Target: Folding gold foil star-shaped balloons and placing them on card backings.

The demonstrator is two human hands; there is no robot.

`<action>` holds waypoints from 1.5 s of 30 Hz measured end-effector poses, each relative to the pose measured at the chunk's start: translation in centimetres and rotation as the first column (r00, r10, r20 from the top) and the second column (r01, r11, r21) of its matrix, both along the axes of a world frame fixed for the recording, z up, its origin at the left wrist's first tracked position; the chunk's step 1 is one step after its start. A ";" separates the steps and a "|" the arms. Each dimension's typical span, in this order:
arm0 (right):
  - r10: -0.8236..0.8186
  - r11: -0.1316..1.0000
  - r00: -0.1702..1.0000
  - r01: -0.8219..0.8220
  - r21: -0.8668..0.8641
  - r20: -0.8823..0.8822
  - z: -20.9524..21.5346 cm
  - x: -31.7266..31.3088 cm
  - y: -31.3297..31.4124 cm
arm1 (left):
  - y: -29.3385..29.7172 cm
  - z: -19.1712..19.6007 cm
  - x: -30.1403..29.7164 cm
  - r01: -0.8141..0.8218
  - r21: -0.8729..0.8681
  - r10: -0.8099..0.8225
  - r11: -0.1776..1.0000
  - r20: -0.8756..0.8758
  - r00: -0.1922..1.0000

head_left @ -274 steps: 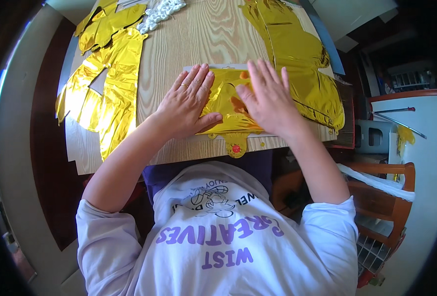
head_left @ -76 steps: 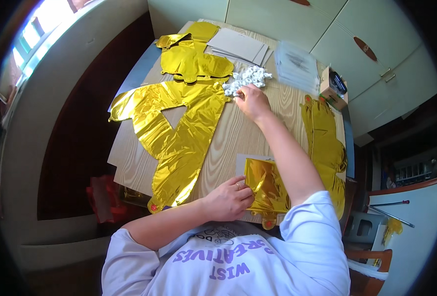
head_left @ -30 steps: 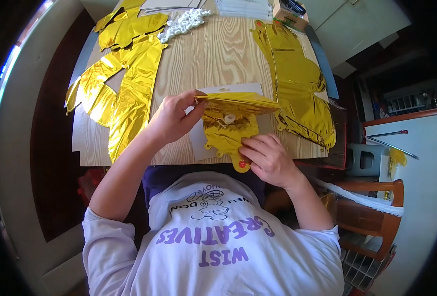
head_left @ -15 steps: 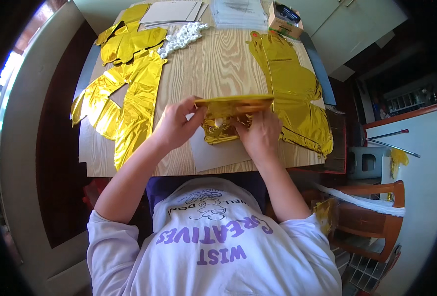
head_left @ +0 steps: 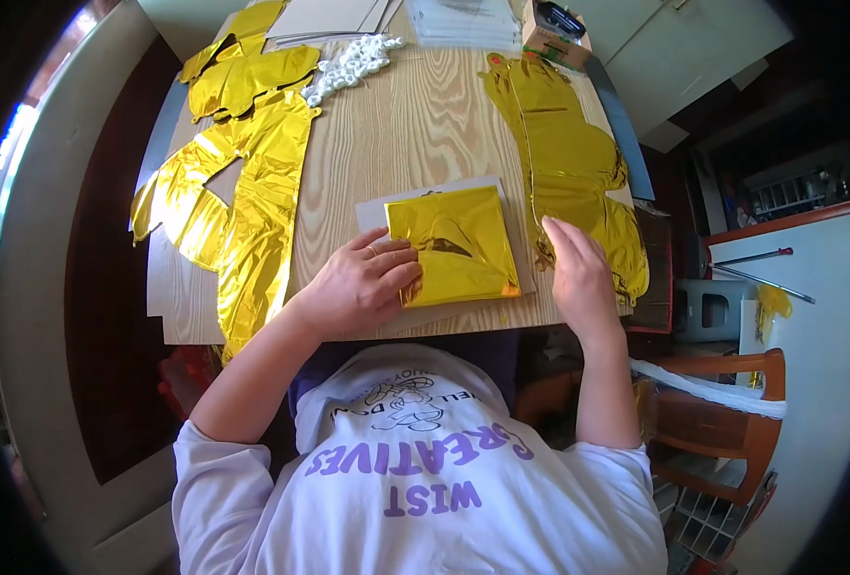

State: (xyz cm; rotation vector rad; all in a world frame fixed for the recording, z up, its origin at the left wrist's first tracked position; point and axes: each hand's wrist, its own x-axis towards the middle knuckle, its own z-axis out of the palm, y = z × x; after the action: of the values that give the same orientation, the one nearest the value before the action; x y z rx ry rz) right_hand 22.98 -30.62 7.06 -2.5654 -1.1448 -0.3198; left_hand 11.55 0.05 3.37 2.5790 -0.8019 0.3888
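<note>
A gold foil sheet folded into a flat square packet (head_left: 458, 235) lies on a pale grey card (head_left: 372, 217) near the table's front edge. My left hand (head_left: 362, 285) rests on the packet's left side, fingers laid out over its edge, a ring on one finger. To the right of the packet, my right hand (head_left: 580, 273) is beside the near left edge of a large gold foil balloon (head_left: 573, 144) lying flat. Its fingers are drawn together where a thin pale line along the foil ends; what they hold, if anything, is hidden.
More flat gold foil balloons (head_left: 262, 182) cover the table's left side. Behind them sit a heap of small white rings (head_left: 353, 69), a stack of grey cards (head_left: 324, 19), clear plastic sleeves (head_left: 463, 21) and a small box (head_left: 556, 34). A wooden chair (head_left: 722, 431) stands at right.
The gold foil I held raised between both hands now lies flat on the card. My right hand has moved away to the right, beside the large balloon; my left stays on the packet.
</note>
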 end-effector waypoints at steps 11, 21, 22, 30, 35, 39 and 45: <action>0.244 0.948 0.946 -0.279 -0.151 -0.215 -4.8 4.4 6.1 | -3.3 0.4 -0.3 -0.452 -0.022 0.451 0.892 -0.028 0.892; 0.097 0.970 0.986 -0.125 -0.209 -0.139 -5.8 0.5 6.9 | -1.2 -1.3 0.6 -0.279 0.155 0.304 0.948 -0.175 0.936; 0.076 0.978 0.986 -0.103 -0.183 -0.146 -5.9 0.1 6.9 | -0.7 -1.1 0.9 -0.245 0.172 0.274 0.954 -0.177 0.945; 0.142 0.973 0.932 -0.193 -0.124 -0.335 -2.0 3.6 7.7 | -0.6 -0.1 1.8 -0.206 0.275 0.269 0.939 -0.214 0.939; 0.060 0.944 0.861 0.114 0.308 -0.505 2.2 23.3 16.2 | -0.4 0.3 2.2 -0.206 0.266 0.279 0.941 -0.272 0.921; -0.223 0.857 0.868 0.391 0.335 -0.443 -3.1 40.6 22.8 | -0.1 0.3 2.7 -0.193 0.159 0.234 0.968 -0.300 0.925; -0.678 0.680 0.675 0.726 0.100 -0.292 -5.5 48.1 27.9 | 0.4 -1.7 2.6 -0.171 0.404 0.222 0.899 -0.083 0.971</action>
State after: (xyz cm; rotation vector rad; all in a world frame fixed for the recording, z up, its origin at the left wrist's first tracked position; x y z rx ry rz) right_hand 71.07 -2.72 1.54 -2.6443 0.0333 -0.2727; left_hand 14.18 0.46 1.63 3.0403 -0.6249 0.1227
